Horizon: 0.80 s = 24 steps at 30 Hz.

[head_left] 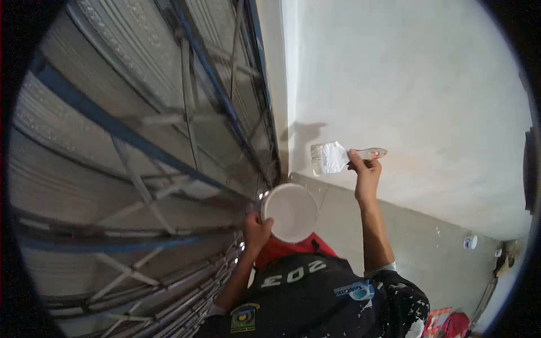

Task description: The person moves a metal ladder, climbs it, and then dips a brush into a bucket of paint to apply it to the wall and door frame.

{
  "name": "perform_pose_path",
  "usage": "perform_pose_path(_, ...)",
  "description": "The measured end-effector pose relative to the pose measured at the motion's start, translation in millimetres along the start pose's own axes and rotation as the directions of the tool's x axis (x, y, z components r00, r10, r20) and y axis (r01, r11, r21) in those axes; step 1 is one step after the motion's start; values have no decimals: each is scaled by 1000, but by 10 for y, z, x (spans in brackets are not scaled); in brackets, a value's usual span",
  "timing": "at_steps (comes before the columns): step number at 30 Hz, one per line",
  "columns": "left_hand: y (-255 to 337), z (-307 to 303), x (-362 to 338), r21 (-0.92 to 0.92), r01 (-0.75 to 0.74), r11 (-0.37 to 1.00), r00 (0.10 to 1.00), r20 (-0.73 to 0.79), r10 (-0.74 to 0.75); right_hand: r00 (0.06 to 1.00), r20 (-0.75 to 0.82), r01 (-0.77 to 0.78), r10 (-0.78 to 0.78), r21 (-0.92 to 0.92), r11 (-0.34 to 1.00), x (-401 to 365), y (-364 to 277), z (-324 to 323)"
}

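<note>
- Filling the left of my view, a metal gate (143,147) with blue bars and crossed struts.
- To the right, a pale wall (406,101), a shadow near its corner.
- Along its foot I see the grey floor (383,225).
- Just beside the gate, a white bucket (289,185), its mouth facing my camera.
- In front of the wall, a wide paintbrush (339,157), bristles pointing left; I can't tell whether it touches.
- My right hand (366,176) pinches its handle.
- My left hand (257,228) grasps the bucket's rim, thumb over the edge.
</note>
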State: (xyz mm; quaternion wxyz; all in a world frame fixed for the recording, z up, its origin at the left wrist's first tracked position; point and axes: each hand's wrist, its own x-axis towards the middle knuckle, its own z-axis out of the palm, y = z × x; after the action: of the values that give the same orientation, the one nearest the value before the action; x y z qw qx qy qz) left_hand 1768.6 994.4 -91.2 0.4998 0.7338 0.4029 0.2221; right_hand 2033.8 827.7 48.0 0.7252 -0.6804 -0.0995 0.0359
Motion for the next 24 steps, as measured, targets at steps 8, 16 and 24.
perform_pose_path(8,-207,118,258,-4,52,999,996,67,-52,865,275,-395,419,-140,908,-633,570,-80)
perform_pose_path(16,-211,142,93,112,93,989,993,61,-100,692,623,38,365,-536,843,-1086,1299,454)
perform_pose_path(24,-221,164,-89,67,147,987,989,19,-148,692,576,-6,436,-599,801,-1165,1702,750)
